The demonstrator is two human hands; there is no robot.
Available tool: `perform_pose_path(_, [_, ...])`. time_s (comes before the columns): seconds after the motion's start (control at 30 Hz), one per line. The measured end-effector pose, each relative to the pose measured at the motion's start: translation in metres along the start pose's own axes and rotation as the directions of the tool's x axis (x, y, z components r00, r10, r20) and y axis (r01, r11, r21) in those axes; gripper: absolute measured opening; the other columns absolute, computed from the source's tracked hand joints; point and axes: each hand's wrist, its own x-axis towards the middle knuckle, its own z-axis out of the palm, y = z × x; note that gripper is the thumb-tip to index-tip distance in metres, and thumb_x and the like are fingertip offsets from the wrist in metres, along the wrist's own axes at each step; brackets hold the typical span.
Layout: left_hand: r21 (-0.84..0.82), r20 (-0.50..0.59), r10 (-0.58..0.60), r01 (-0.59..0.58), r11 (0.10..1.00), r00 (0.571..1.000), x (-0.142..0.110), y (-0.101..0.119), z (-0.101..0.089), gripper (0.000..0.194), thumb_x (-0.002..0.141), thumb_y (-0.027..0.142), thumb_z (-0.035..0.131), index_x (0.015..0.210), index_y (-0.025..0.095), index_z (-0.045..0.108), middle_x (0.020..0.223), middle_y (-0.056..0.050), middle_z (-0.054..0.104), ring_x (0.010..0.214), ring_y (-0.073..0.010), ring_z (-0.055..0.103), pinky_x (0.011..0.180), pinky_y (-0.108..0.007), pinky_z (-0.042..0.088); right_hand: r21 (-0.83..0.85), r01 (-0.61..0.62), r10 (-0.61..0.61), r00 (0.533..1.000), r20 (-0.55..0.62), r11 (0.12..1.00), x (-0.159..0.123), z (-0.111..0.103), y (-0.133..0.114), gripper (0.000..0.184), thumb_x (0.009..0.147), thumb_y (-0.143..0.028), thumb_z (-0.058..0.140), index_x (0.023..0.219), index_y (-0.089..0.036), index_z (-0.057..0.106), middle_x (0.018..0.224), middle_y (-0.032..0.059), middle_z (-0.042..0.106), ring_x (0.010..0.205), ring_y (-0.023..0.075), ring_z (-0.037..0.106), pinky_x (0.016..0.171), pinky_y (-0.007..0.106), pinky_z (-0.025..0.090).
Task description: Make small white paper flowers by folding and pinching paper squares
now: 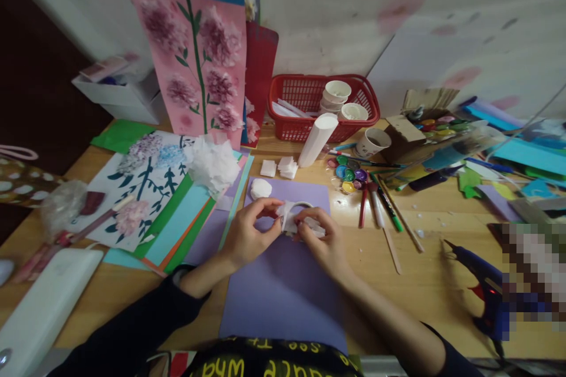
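Over the upper part of a purple sheet of paper (283,294), both my hands are closed on a white paper ring (290,221) with thin white pieces on it. My left hand (254,230) pinches its left side between thumb and fingers. On the ring's right side, the fingertips of my right hand (325,238) are pressed together; part of the ring is hidden behind them. A small white wad (260,188) lies just beyond my left hand. Farther back are small stacks of white squares (287,167) and an upright white cylinder (318,139).
A red basket (294,128) with paper cups stands at the back. Paint pots (349,174), brushes (375,206) and a wooden stick (391,250) lie to the right, then a blue glue gun (480,274). Coloured sheets (181,230) and a white lamp (53,300) are on the left.
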Motion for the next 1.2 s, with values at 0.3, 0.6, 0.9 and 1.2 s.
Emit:
perform_pose_path(0.3, [0.104, 0.035, 0.139, -0.142, 0.984, 0.99, 0.005, 0.004, -0.003, 0.015, 0.081, 0.008, 0.062, 0.087, 0.019, 0.072, 0.082, -0.004, 0.07, 0.08, -0.0162, 0.066, 0.074, -0.027, 0.053, -0.059, -0.076, 0.082, 0.993, 0.088, 0.995, 0.001, 0.001, -0.005, 0.012, 0.079, -0.031, 0.068, 0.084, -0.02, 0.071, 0.083, 0.0043, 0.073, 0.074, 0.0193, 0.065, 0.069, 0.031, 0.051])
perform_pose_path(0.6, [0.085, 0.004, 0.129, -0.129, 0.988, 0.992, 0.007, 0.004, -0.004, 0.016, 0.082, 0.01, 0.064, 0.088, 0.019, 0.075, 0.082, -0.005, 0.073, 0.077, -0.0165, 0.068, 0.073, -0.028, 0.055, -0.051, -0.117, 0.12, 0.991, 0.062, 0.992, 0.003, -0.001, 0.003, 0.014, 0.082, -0.032, 0.064, 0.085, -0.019, 0.069, 0.078, 0.0023, 0.068, 0.068, 0.016, 0.058, 0.062, 0.026, 0.044])
perform_pose_path(0.9, [-0.084, -0.082, -0.025, 0.018, 0.996, 0.996, 0.019, 0.003, -0.014, 0.01, 0.078, 0.013, 0.067, 0.081, 0.017, 0.076, 0.081, -0.005, 0.073, 0.076, -0.016, 0.069, 0.069, -0.025, 0.057, 0.003, -0.192, 0.192, 0.981, 0.01, 0.981, 0.006, 0.0, 0.0, 0.013, 0.077, -0.032, 0.063, 0.077, -0.019, 0.063, 0.063, -0.0013, 0.058, 0.051, 0.0119, 0.048, 0.048, 0.022, 0.037])
perform_pose_path(1.2, [-0.098, -0.095, -0.011, 0.002, 0.995, 0.995, 0.025, 0.006, -0.026, 0.008, 0.078, 0.017, 0.069, 0.081, 0.018, 0.076, 0.08, -0.005, 0.074, 0.076, -0.0163, 0.069, 0.069, -0.026, 0.057, 0.042, -0.222, 0.221, 0.975, 0.026, 0.974, 0.006, 0.0, -0.003, 0.026, 0.078, -0.044, 0.066, 0.082, -0.018, 0.069, 0.064, 0.0, 0.059, 0.05, 0.012, 0.05, 0.047, 0.022, 0.039])
